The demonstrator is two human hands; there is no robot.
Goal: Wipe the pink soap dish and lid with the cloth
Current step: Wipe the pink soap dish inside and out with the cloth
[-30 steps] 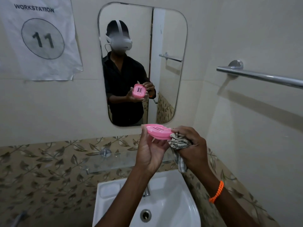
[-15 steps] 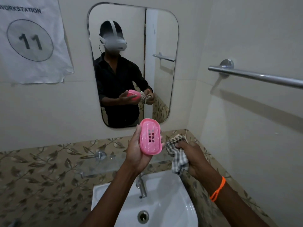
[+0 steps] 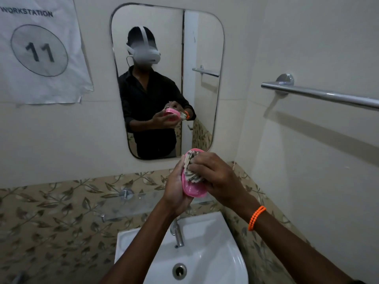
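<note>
My left hand holds a pink soap dish piece upright above the sink, its hollow side turned towards me. My right hand grips a bunched checked cloth and presses it into the hollow of the pink piece. The cloth covers most of the upper inside. I cannot tell whether this piece is the dish or the lid. The other pink part is hidden from view.
A white sink with a metal tap sits below my arms. A glass shelf runs along the leaf-patterned tiles. A mirror hangs ahead, and a steel towel rail is on the right wall.
The cloth hung beside the pink piece half a second ago; my right hand has moved left and pushed it into the piece, which my left hand has kept upright.
</note>
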